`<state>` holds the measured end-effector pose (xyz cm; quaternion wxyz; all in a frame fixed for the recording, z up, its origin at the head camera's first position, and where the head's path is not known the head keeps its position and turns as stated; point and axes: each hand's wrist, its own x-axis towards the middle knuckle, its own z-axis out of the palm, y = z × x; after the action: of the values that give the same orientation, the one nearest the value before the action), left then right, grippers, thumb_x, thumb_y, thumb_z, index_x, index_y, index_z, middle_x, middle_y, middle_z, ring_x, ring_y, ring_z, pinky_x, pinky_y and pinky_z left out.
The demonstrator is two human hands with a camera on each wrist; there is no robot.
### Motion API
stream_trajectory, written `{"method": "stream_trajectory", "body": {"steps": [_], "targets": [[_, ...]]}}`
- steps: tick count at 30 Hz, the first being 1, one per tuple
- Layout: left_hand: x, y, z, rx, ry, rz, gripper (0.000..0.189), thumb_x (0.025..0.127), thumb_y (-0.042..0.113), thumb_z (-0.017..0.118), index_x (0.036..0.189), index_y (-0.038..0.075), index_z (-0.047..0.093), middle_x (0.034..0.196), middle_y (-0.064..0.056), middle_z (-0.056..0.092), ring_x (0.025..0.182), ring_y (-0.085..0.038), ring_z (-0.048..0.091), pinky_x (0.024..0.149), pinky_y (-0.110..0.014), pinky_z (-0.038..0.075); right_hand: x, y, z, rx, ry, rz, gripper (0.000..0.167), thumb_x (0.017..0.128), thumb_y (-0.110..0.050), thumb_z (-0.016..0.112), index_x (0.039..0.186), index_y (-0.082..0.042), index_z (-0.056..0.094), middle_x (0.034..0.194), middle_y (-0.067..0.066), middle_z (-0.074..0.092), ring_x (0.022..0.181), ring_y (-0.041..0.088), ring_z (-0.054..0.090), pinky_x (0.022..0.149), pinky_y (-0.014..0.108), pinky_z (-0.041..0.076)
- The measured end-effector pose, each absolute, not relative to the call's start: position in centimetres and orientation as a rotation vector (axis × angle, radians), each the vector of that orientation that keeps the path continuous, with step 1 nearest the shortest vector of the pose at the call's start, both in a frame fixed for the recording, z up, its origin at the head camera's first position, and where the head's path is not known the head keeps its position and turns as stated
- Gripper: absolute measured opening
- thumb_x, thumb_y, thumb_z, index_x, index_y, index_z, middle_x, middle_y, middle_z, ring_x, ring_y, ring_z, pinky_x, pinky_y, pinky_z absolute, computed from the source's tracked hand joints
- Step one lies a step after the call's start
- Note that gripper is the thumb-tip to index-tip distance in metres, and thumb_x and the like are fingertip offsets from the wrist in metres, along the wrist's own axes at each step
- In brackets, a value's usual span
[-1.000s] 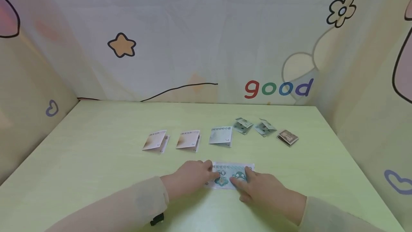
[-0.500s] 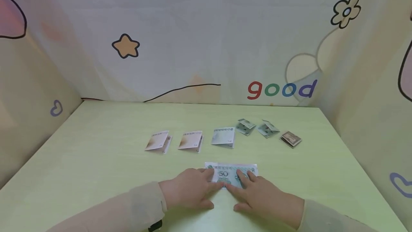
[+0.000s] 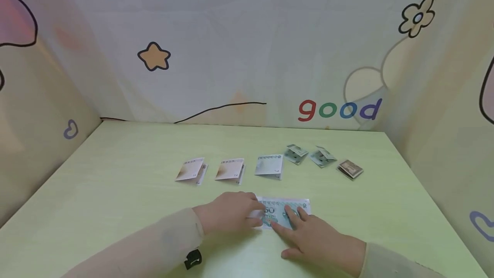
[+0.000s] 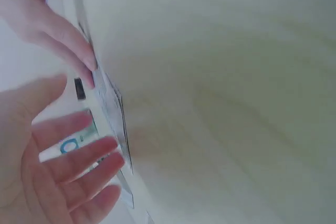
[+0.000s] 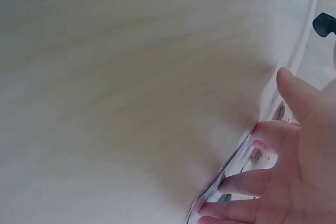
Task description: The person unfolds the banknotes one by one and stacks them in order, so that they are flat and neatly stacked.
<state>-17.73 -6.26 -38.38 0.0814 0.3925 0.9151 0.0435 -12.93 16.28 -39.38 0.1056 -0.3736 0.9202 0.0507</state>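
A blue-green 50 banknote lies flat, crosswise, on the pale green table in the head view. My right hand rests on its right half, fingers straight and spread, thumb on the table. Over the note's left end is my left hand, which hides that end. In the left wrist view, the left hand has loose fingers and the thumb held well apart, with nothing between them. Fingertips of the right hand touch the note in the right wrist view.
Behind the note stand folded notes in a row: two pinkish notes, a pale blue note, two small green notes and a small brown note. A printed cloth wall encloses the table's back and sides.
The left hand slid over the note's lower edge with spread fingers, then drew up and back over its left end. The right hand shifted slightly, its fingers spreading on the note.
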Motion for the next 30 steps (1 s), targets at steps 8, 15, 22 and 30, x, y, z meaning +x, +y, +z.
{"method": "stream_trajectory", "body": {"steps": [8, 15, 22, 30], "targets": [[-19.6, -4.6, -38.2, 0.917, 2.977, 0.444, 0.034, 0.089, 0.034, 0.062, 0.115, 0.012, 0.065, 0.111, -0.002, 0.063, 0.098, -0.015, 0.060, 0.081, -0.029, 0.049, -12.9, 16.3, -39.4, -1.120, 2.688, 0.172, 0.065, 0.088, -0.062, 0.041, 0.142, -0.025, 0.041, 0.138, 0.026, 0.040, 0.116, 0.049, 0.046, 0.083, 0.050, 0.047], [-21.8, -3.3, -38.2, 0.667, 3.047, 0.639, 0.037, 0.086, 0.035, 0.066, 0.115, 0.013, 0.064, 0.112, -0.004, 0.061, 0.100, -0.017, 0.058, 0.082, -0.031, 0.048, -12.8, 16.3, -39.2, -1.070, 2.663, 0.145, 0.067, 0.087, -0.063, 0.043, 0.142, -0.025, 0.040, 0.140, 0.026, 0.038, 0.119, 0.049, 0.043, 0.086, 0.051, 0.046], [-23.6, -2.3, -38.5, 0.641, 3.070, 0.597, 0.040, 0.084, 0.038, 0.068, 0.114, 0.013, 0.062, 0.103, -0.002, 0.058, 0.089, -0.016, 0.054, 0.069, -0.028, 0.048, -13.0, 16.2, -39.3, -1.083, 2.690, 0.143, 0.067, 0.086, -0.061, 0.047, 0.142, -0.024, 0.041, 0.139, 0.027, 0.039, 0.118, 0.050, 0.043, 0.086, 0.051, 0.045], [-24.7, -1.6, -38.9, 0.630, 3.094, 0.500, 0.040, 0.085, 0.040, 0.066, 0.114, 0.013, 0.059, 0.100, 0.000, 0.054, 0.089, -0.015, 0.050, 0.067, -0.028, 0.046, -13.1, 16.1, -39.4, -1.105, 2.698, 0.142, 0.065, 0.087, -0.058, 0.049, 0.141, -0.021, 0.042, 0.137, 0.029, 0.039, 0.117, 0.051, 0.042, 0.086, 0.052, 0.045]]}}
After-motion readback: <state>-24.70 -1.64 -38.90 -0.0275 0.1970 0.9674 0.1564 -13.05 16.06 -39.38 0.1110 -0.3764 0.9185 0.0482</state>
